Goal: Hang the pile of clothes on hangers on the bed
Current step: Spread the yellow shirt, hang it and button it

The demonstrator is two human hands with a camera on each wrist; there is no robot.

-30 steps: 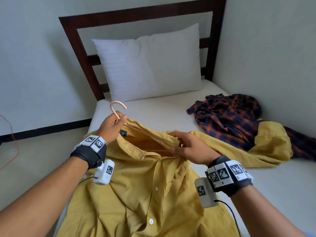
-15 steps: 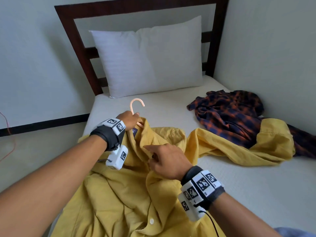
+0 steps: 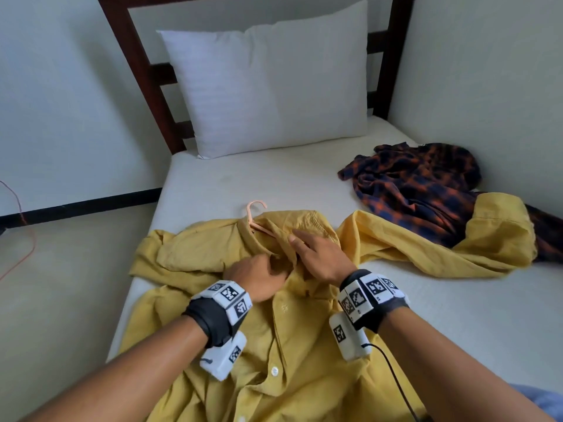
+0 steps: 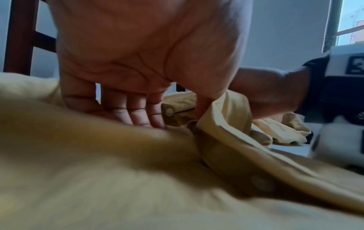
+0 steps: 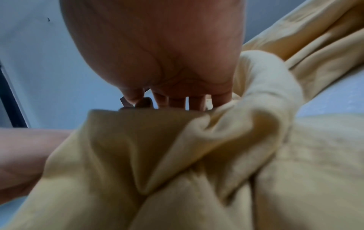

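A yellow button shirt [image 3: 274,345] lies front-up on the bed. A pink hanger [image 3: 249,216] sits inside it, and only the hook and part of one arm show at the collar. My left hand [image 3: 259,275] rests just below the collar, its straight fingers [image 4: 138,115] pressing the cloth and its thumb against the raised front edge. My right hand [image 3: 320,257] lies flat across the right side of the collar, fingers extended. In the right wrist view its fingertips [image 5: 177,102] touch the yellow shirt [image 5: 177,171].
A crumpled navy and orange plaid shirt [image 3: 420,190] lies at the right by the wall, under the yellow sleeve's end. A white pillow [image 3: 274,86] leans on the dark wooden headboard [image 3: 137,71]. An orange cable [image 3: 27,245] runs along the floor to the left of the white mattress [image 3: 274,178].
My left hand has let go of the hanger hook and dropped to the shirt front. The shirt and hanger now lie flat on the bed. My right hand has moved up onto the collar.
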